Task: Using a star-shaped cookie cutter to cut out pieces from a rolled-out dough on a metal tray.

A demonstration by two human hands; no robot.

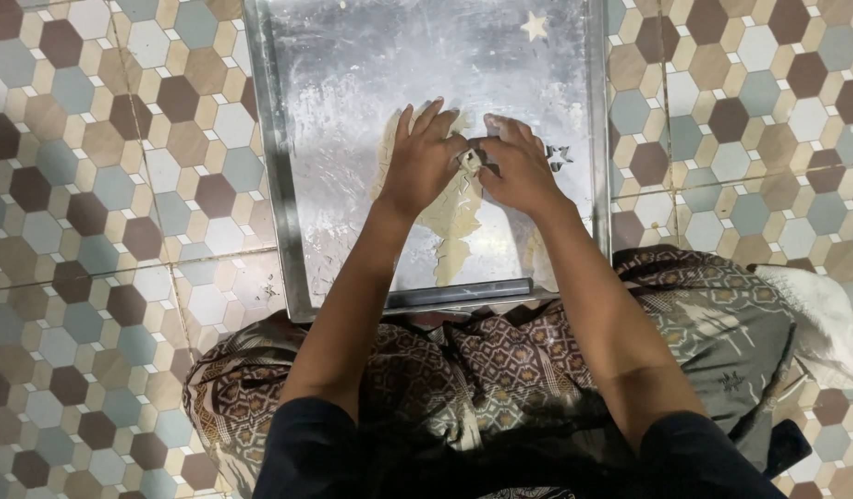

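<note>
On the tray point(288, 185), both hands point(425, 164) point(519, 171) press apparently lengthwise dough point(452, 226).

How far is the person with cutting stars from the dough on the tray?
Done: one star-shaped dough piece lies at the far end of the metal tray. In hand: the left hand and right hand meet at a small dough piece; a star cutter lies beside the right hand. Left: much of the rolled dough is uncut.

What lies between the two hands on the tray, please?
In the head view, a small metal cutter sits on dough between the left hand and right hand.
</note>
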